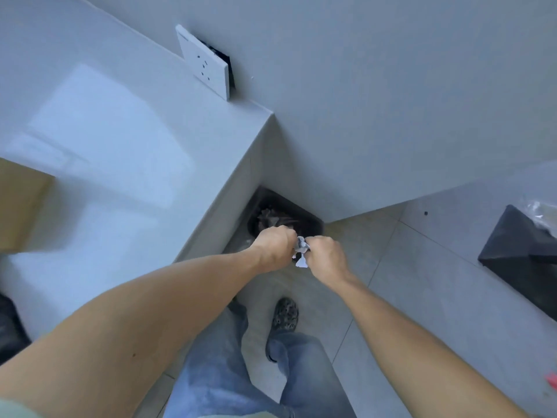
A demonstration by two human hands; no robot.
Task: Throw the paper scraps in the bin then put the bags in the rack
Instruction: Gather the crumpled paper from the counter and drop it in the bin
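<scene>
A black bin (313,223) stands on the floor in the corner between the white counter and the wall, with crumpled paper inside it. My left hand (272,247) and my right hand (325,256) are held side by side just above the bin's near rim. Both are curled, and between them they grip a small wad of white paper scraps (300,250), which pokes out between the two fists. No bags or rack are clearly in view.
A white counter (114,152) runs along the left, with a brown cardboard piece (21,206) on it and a wall socket (205,61) behind. A black angular object (524,254) sits on the tiled floor at right. My legs and shoe (284,316) are below.
</scene>
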